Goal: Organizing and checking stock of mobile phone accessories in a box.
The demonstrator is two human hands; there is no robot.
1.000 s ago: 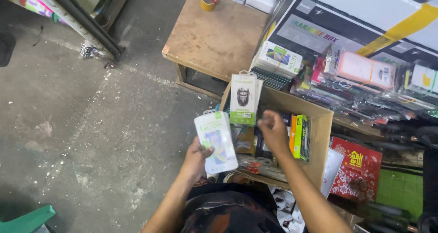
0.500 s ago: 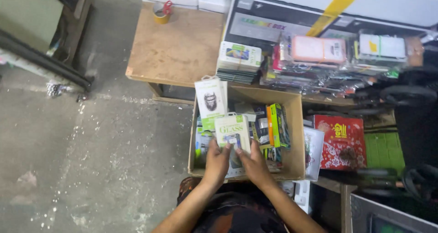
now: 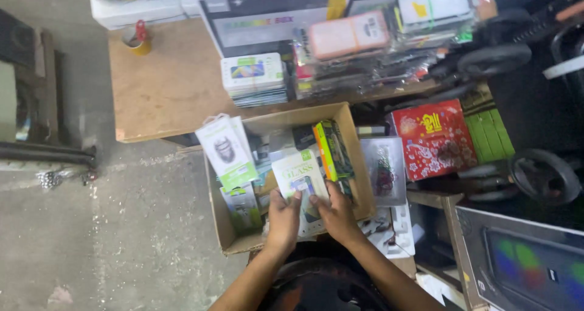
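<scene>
— Obstacles listed?
— The cardboard box (image 3: 228,238) is crowded with upright packets; the white-and-green packet (image 3: 226,150) is leaned over its left wall. The right side is blocked by a red box (image 3: 433,139).
— Free room?
— The wooden table (image 3: 164,92) is left mostly bare.

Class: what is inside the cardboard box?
The cardboard box holds upright packets, one white-and-green packet gripped by left hand and right hand. Lower layers are covered.
</scene>
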